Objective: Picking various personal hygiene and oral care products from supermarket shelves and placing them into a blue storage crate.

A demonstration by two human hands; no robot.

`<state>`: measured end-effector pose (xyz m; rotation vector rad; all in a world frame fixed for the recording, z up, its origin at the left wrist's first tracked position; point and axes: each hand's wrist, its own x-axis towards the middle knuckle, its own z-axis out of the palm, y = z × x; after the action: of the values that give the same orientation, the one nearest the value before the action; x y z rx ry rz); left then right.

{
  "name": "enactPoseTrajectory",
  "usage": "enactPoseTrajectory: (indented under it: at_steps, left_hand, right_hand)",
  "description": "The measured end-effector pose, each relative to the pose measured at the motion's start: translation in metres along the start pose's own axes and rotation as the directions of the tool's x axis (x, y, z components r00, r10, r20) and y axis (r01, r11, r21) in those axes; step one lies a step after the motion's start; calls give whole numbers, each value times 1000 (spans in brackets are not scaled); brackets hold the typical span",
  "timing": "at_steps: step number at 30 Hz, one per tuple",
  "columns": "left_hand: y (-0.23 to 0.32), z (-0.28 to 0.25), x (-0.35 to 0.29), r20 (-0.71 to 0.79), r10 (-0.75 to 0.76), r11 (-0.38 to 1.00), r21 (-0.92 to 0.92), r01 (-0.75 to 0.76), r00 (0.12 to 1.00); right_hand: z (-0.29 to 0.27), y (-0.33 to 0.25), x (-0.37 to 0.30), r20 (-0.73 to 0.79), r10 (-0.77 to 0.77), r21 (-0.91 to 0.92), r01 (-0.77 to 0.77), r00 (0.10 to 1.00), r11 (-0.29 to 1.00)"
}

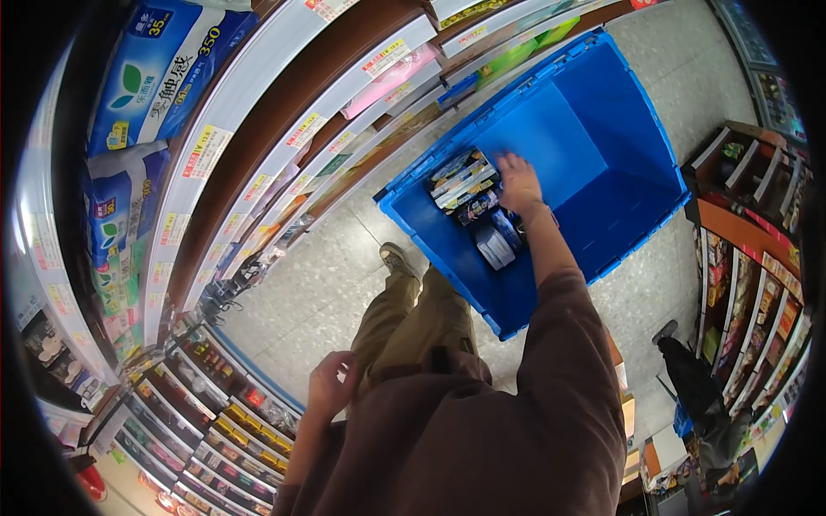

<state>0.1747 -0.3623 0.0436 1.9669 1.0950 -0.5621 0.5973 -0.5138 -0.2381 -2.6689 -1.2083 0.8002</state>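
My right hand (519,182) reaches down into a large blue plastic crate (594,138). Its fingers are stretched and a little apart, beside a stack of small printed boxes (465,182); whether the fingertips touch them I cannot tell. Several packs lie in the crate's near left corner, among them a white pack (496,247) and a dark blue pack (508,225) partly hidden by my wrist. Low by my left thigh hangs my left hand (333,383), loosely bent with nothing visible in it.
Tall shelves (284,129) with price tags run along the left, holding blue soft packs (155,73). More stocked shelves (206,404) stand at the lower left, and a display rack (748,267) on the right. Another person in dark clothes (701,396) is at the lower right.
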Motion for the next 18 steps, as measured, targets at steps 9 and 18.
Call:
enactPoseTrajectory:
  at_steps: [9,18]
  left_hand:
    - [-5,4,-2,-3,-22,1000,-1,22,1000]
    - [-15,10,-6,8,-83,996,-19,83,996]
  right_hand:
    - [72,-60,46,300,-227,-415,341,926,844]
    - [91,-61,69,342,-228,-381,356,912,853]
